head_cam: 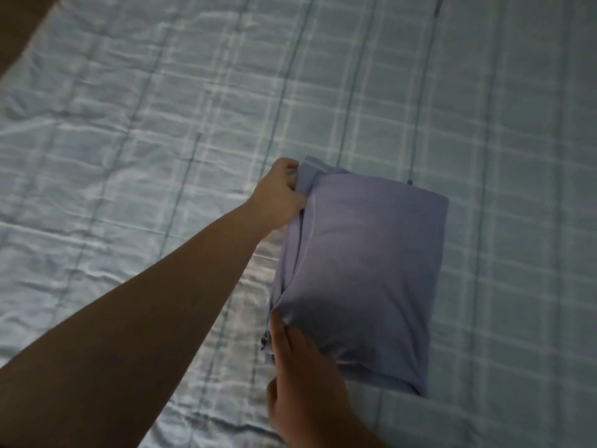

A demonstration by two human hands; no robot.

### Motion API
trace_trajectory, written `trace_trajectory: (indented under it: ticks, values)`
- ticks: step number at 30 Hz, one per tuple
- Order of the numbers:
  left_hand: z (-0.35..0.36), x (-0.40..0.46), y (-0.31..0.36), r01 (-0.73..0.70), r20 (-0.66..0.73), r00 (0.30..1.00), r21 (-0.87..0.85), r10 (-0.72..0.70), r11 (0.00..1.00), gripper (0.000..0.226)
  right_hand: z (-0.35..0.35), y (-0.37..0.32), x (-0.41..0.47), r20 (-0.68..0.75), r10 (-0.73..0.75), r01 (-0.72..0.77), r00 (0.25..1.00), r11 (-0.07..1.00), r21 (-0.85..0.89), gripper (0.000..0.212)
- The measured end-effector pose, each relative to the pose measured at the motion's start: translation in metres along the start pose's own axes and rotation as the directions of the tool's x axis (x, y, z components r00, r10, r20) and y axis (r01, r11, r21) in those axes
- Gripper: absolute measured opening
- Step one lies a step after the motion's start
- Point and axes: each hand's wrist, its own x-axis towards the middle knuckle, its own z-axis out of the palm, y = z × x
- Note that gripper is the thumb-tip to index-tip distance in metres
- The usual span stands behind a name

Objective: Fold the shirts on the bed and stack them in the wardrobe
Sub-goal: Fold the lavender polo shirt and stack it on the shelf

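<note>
Fingers of the left hand [280, 192] curl round the far left corner of the folded shirt [361, 270], with the knuckles bunched and the cloth gathered in against the palm, so this hand grips the shirt's edge firmly. Its bare forearm reaches in from the lower left of the view across the bed. Down at the near left corner, the right hand [303, 376] lies with its fingers [284, 331] nearly straight and close together, the tips pressing into the fold where the cloth puckers; the thumb sticks out to the left side, apart from the fabric. Whether any fingertip is tucked under the shirt's edge cannot be told, as the picture is dim and a little blurred there. Between the two hands the left edge of the shirt shows several stacked layers, drawn into long creases that run from one hand to the other. Blue-grey and plain, the shirt is folded into a compact upright rectangle with a smooth top face, and it rests on the bed sheet [161, 124] somewhat right of the middle of the view, its near right corner touching a raised ridge of bedding. A pale blue check with thin darker lines covers the sheet, which is wrinkled, most of all toward the left side.
</note>
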Motion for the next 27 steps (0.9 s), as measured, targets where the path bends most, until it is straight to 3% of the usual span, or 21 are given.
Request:
trace_trajectory:
  ticks: [3,7,10,12,14,19,24,27]
  values:
    - [0.003,-0.013,-0.01,-0.05,-0.063,0.997,0.017,0.051,0.999,0.076,-0.011,0.01,-0.014,-0.105,-0.08,0.087,0.991,0.994,0.063,0.078]
    - [0.012,-0.06,-0.026,-0.235,-0.182,0.938,0.292,0.295,0.927,0.056,-0.022,0.057,-0.028,-0.373,-0.099,0.114,0.922,0.993,0.019,0.052]
    - [0.032,-0.113,-0.046,-0.449,-0.016,0.827,0.585,0.562,0.676,0.053,-0.023,0.089,-0.037,-0.424,-0.04,0.018,0.905,0.998,-0.056,0.052]
    - [0.047,-0.149,-0.065,-0.54,0.136,0.755,0.683,0.641,0.491,0.052,-0.023,0.103,-0.044,-0.399,-0.05,-0.01,0.916,0.989,-0.146,0.056]
    - [0.059,-0.178,-0.085,-0.579,0.271,0.746,0.715,0.609,0.392,0.055,-0.019,0.116,-0.051,-0.351,-0.094,0.009,0.932,0.971,-0.237,0.059]
    - [0.054,-0.205,-0.123,-0.547,0.382,0.795,0.788,0.471,0.283,0.062,0.0,0.152,-0.074,-0.246,-0.208,0.111,0.947,0.927,-0.358,0.067]
    - [0.024,-0.198,-0.131,-0.637,0.554,0.743,0.757,0.375,0.145,0.074,-0.011,0.18,-0.083,-0.169,-0.283,0.192,0.944,0.889,-0.415,0.065]
    - [0.02,-0.196,-0.124,-0.643,0.58,0.732,0.762,0.356,0.08,0.072,-0.018,0.182,-0.085,-0.147,-0.267,0.186,0.952,0.893,-0.411,0.068]
